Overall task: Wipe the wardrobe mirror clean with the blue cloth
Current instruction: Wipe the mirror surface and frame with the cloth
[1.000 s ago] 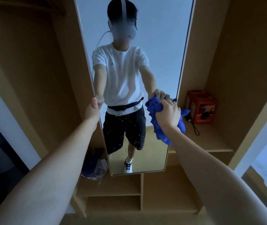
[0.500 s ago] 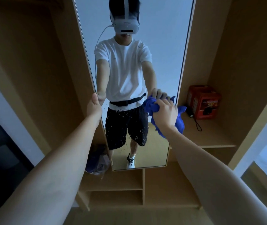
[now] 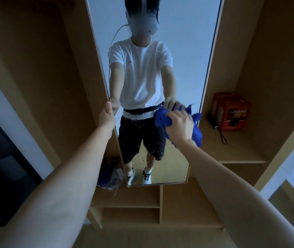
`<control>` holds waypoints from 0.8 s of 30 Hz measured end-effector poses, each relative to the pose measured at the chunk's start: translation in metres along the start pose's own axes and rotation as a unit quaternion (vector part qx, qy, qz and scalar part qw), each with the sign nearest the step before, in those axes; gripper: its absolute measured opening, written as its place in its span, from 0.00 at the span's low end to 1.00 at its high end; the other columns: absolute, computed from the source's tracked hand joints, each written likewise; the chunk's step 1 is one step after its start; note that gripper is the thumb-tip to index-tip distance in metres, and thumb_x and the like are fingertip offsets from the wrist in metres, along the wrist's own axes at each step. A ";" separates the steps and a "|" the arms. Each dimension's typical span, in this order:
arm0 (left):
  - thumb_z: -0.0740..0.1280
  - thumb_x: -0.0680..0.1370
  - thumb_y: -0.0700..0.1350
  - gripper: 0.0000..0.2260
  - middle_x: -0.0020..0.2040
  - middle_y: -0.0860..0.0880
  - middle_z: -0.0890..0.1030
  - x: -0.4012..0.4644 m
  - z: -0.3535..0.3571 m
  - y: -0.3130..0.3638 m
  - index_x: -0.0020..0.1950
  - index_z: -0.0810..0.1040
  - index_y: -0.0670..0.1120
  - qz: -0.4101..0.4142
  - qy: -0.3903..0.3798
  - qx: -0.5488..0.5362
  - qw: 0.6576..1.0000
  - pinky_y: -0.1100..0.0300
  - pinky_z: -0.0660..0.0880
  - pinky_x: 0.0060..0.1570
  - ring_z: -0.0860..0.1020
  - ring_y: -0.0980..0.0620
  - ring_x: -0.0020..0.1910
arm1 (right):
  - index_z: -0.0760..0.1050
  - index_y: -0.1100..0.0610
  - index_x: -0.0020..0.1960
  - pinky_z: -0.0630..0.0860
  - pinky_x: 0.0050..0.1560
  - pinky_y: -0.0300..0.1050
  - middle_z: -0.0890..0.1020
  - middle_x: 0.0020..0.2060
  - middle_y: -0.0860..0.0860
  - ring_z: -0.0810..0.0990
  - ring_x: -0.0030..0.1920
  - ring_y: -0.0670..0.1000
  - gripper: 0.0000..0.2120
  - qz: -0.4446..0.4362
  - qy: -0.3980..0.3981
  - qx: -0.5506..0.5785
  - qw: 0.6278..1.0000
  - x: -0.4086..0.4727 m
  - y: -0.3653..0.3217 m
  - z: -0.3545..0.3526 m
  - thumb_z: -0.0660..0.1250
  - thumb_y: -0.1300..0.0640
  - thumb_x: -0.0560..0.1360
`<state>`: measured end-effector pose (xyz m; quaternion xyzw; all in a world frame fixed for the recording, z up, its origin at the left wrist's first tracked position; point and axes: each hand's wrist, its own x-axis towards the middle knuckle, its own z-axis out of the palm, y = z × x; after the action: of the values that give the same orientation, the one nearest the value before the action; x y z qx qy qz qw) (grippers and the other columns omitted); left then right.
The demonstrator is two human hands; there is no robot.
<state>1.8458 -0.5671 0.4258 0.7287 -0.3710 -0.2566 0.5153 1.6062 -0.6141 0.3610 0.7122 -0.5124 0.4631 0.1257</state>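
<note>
Head view, looking forward and down into an open wooden wardrobe [image 3: 44, 86]. Tall narrow mirror [image 3: 183, 51] upright at the centre, thin metal frame, bottom edge just above the lower shelves. Droplets or specks scattered over the lower glass (most visible against the dark reflected shorts).

Left hand [image 3: 107, 115] at the mirror's left edge, thumb up along the frame, fingers wrapped behind it and out of sight, so gripping the edge. Forearm stretched up from the lower left.

Right hand [image 3: 179, 127] curled around the bunched blue cloth [image 3: 161, 118], holding it against the glass near the mirror's right side, at about waist height of the reflection. Folds of cloth spilling out left of the knuckles and to the right and below the wrist, reaching the right frame.

Reflected in the glass: a person in white T-shirt, dark shorts and white shoes, both arms extended.

Right compartment: red box [image 3: 230, 111] on a shelf, a small black object with a cord [image 3: 215, 125] just beside it on the left. Left of the mirror's foot, a crumpled purple bag [image 3: 110, 176] on a low shelf.
</note>
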 end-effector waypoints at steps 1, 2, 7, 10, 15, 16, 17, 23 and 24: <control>0.44 0.83 0.63 0.29 0.74 0.44 0.69 0.001 0.000 0.000 0.78 0.62 0.50 0.000 0.004 -0.004 1.000 0.48 0.67 0.68 0.68 0.41 0.72 | 0.79 0.55 0.40 0.67 0.43 0.49 0.77 0.33 0.50 0.75 0.39 0.60 0.09 0.026 -0.034 0.001 0.999 -0.010 -0.001 0.002 0.68 0.66 0.62; 0.44 0.83 0.63 0.28 0.74 0.44 0.70 0.000 0.000 -0.001 0.78 0.63 0.50 0.002 0.005 -0.010 1.000 0.48 0.67 0.68 0.68 0.41 0.72 | 0.77 0.55 0.39 0.65 0.42 0.48 0.76 0.32 0.50 0.75 0.39 0.59 0.09 0.059 -0.056 0.007 0.997 -0.011 -0.006 0.000 0.67 0.66 0.62; 0.45 0.84 0.61 0.28 0.74 0.46 0.69 0.002 -0.001 -0.005 0.77 0.64 0.48 0.024 -0.027 -0.037 0.999 0.51 0.65 0.69 0.67 0.44 0.74 | 0.76 0.55 0.41 0.70 0.41 0.52 0.78 0.37 0.51 0.76 0.43 0.58 0.08 0.055 0.043 0.074 0.995 0.043 -0.045 -0.031 0.65 0.65 0.64; 0.45 0.84 0.60 0.27 0.71 0.46 0.73 0.005 0.000 -0.010 0.74 0.68 0.47 0.041 -0.034 -0.053 0.997 0.55 0.64 0.64 0.69 0.45 0.71 | 0.80 0.55 0.46 0.72 0.46 0.53 0.81 0.39 0.51 0.76 0.44 0.57 0.11 0.051 0.103 0.085 0.990 0.070 -0.058 -0.036 0.66 0.64 0.65; 0.46 0.83 0.63 0.27 0.70 0.46 0.74 0.011 -0.002 -0.018 0.74 0.69 0.50 0.048 -0.042 -0.054 0.997 0.55 0.67 0.62 0.71 0.44 0.69 | 0.79 0.55 0.44 0.71 0.43 0.54 0.78 0.36 0.51 0.75 0.41 0.60 0.10 -0.017 0.025 -0.009 1.000 0.009 -0.023 0.003 0.68 0.65 0.65; 0.47 0.83 0.63 0.27 0.71 0.45 0.74 0.012 -0.003 -0.019 0.74 0.69 0.50 0.047 -0.044 -0.053 0.997 0.56 0.67 0.60 0.71 0.43 0.69 | 0.79 0.55 0.44 0.72 0.43 0.54 0.78 0.35 0.51 0.75 0.40 0.60 0.10 -0.016 -0.012 -0.028 0.999 -0.006 -0.017 0.009 0.69 0.65 0.64; 0.47 0.83 0.63 0.27 0.71 0.45 0.74 0.014 -0.005 -0.019 0.74 0.69 0.50 0.045 -0.045 -0.051 0.997 0.56 0.66 0.58 0.71 0.43 0.69 | 0.79 0.55 0.43 0.72 0.44 0.54 0.78 0.34 0.51 0.75 0.40 0.60 0.10 -0.001 -0.043 -0.039 0.998 -0.015 -0.015 0.010 0.69 0.65 0.64; 0.46 0.83 0.63 0.28 0.64 0.46 0.80 0.013 -0.008 -0.023 0.66 0.78 0.49 0.068 -0.049 -0.049 0.995 0.52 0.73 0.64 0.77 0.45 0.63 | 0.75 0.55 0.39 0.67 0.42 0.47 0.77 0.35 0.49 0.73 0.40 0.55 0.07 0.017 0.038 0.060 0.997 0.055 -0.075 -0.030 0.65 0.65 0.65; 0.46 0.83 0.64 0.28 0.64 0.46 0.79 0.013 -0.009 -0.024 0.67 0.77 0.50 0.063 -0.052 -0.053 0.995 0.50 0.73 0.65 0.77 0.45 0.63 | 0.76 0.55 0.40 0.67 0.42 0.48 0.78 0.35 0.49 0.73 0.40 0.55 0.08 0.009 0.068 0.071 0.995 0.073 -0.085 -0.036 0.65 0.65 0.64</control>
<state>1.8668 -0.5684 0.4067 0.6612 -0.4283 -0.2801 0.5485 1.6627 -0.5975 0.4634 0.6816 -0.4749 0.5465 0.1054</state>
